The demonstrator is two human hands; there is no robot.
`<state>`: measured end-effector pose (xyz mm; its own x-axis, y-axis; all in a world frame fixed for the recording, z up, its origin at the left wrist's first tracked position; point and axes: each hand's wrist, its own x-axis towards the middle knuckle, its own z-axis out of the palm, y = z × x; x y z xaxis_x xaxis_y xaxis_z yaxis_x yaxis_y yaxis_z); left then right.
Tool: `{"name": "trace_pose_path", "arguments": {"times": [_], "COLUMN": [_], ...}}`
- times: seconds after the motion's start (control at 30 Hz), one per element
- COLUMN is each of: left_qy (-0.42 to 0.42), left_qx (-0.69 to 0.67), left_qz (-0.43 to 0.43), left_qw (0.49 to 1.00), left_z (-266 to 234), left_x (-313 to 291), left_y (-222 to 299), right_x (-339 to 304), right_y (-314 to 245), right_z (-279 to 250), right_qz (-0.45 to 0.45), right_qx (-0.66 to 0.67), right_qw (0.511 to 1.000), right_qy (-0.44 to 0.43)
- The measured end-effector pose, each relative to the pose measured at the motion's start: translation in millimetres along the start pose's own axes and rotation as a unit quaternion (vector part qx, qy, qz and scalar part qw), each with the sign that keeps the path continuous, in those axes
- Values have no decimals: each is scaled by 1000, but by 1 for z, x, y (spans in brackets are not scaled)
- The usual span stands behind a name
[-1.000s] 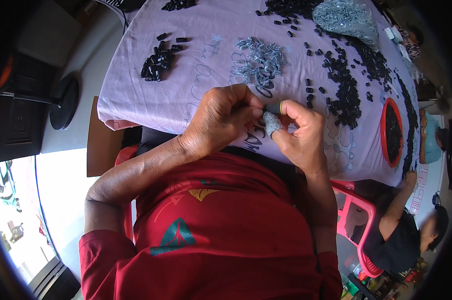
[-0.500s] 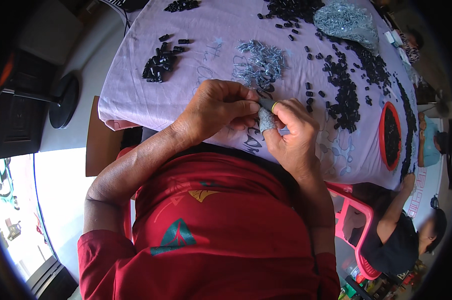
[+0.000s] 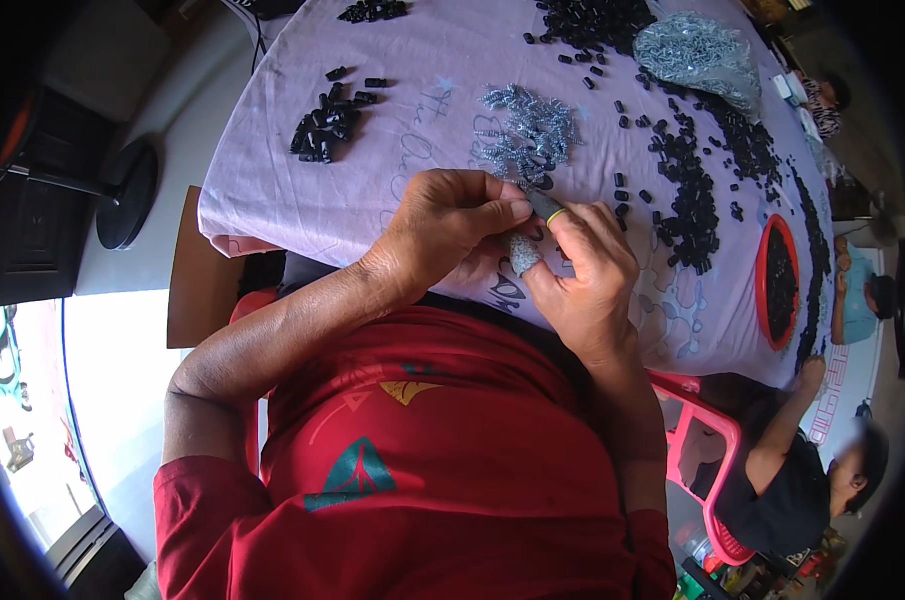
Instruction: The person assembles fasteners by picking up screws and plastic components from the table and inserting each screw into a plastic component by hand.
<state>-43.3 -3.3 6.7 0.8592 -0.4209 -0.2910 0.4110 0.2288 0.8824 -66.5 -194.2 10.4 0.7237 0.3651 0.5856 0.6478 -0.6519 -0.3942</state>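
Counter draped in a lilac cloth printed with pale drawings, strewn with small black cylindrical pieces: a loose heap at far left, a dense scatter running down the right side, another pile at the far edge. Tangle of silvery wire springs just beyond the hands, a larger grey mound of the same at far right. Red oval tray full of black pieces near the right edge of the counter. Pale floor to the left, with a round black stand base and a brown board leaning beside the counter; pink plastic chair at lower right, a seated person in dark clothing beyond it. Left hand curled, grip pressed together with thumb against fingertips on a small dark piece, held above the near edge of the cloth. Right hand touching the left, thumb wearing a grey cover, forefinger ringed by a yellow-green band, pinching the same piece from the other side.
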Motion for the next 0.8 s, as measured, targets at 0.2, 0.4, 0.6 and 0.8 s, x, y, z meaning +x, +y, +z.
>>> {"name": "trace_pose_path", "arguments": {"times": [0.2,0.4,0.6,0.8], "left_qy": [10,-6,-11,-34], "left_qx": [7,14,66,81], "left_qz": [1,-24,21,10], "left_qw": [1000,1000,998,996], "left_z": [4,2,3,1], "left_x": [0,-1,3,0], "left_y": [0,4,-1,9], "right_x": [3,4,5,10], "right_y": [5,5,3,5], "right_z": [2,-1,-5,-4], "right_qz": [-41,-40,-59,-68], "right_qx": [-30,-33,-52,-43], "right_qw": [998,998,997,995], "right_qy": [28,37,23,54]}}
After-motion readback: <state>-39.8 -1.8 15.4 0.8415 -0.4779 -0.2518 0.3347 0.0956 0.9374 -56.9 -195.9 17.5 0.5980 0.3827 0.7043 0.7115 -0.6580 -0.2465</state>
